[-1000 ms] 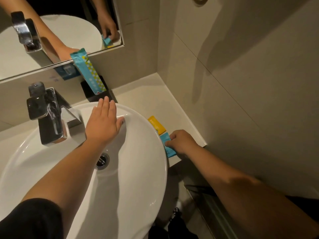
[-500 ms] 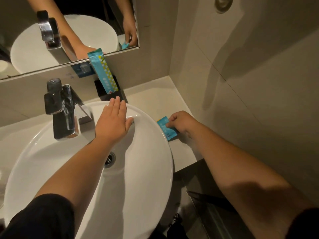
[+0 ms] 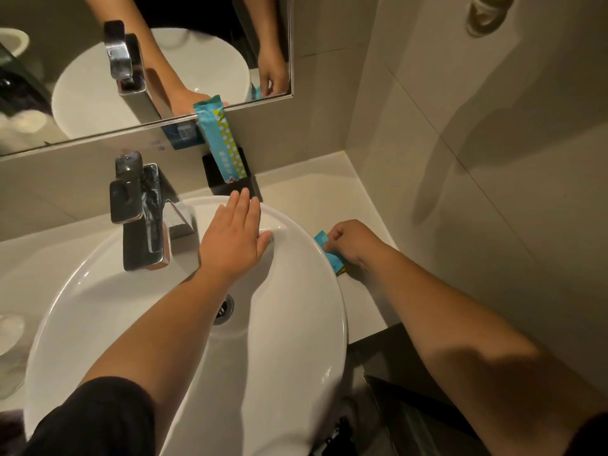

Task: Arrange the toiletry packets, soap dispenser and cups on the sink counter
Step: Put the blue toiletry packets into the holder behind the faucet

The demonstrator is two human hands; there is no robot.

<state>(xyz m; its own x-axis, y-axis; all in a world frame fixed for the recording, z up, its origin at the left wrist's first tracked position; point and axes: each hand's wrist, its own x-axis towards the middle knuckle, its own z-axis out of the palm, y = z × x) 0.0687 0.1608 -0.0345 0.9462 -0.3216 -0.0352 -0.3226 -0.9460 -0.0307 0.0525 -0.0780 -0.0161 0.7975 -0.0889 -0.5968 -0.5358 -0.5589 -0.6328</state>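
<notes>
A small blue toiletry packet [image 3: 325, 248] lies on the white counter [image 3: 329, 199] right of the basin, with a sliver of a yellow packet [image 3: 343, 269] showing under it. My right hand [image 3: 352, 241] pinches the blue packet with curled fingers. My left hand [image 3: 235, 238] rests flat on the far rim of the white basin [image 3: 296, 324], fingers together, holding nothing. A long teal packet [image 3: 221, 143] stands upright in a black holder [image 3: 241, 187] against the back wall. A clear cup [image 3: 10, 327] is at the far left edge, blurred.
A chrome faucet [image 3: 141, 212] stands behind the basin at left. A mirror [image 3: 98, 77] runs along the back wall. The tiled side wall [image 3: 477, 159] closes off the counter on the right. Below the counter's front edge is a dark shelf [image 3: 411, 390].
My right hand slid the blue packet away from the counter's front edge, toward the back along the basin's side. The yellow packet is now mostly covered. My left hand stayed on the rim.
</notes>
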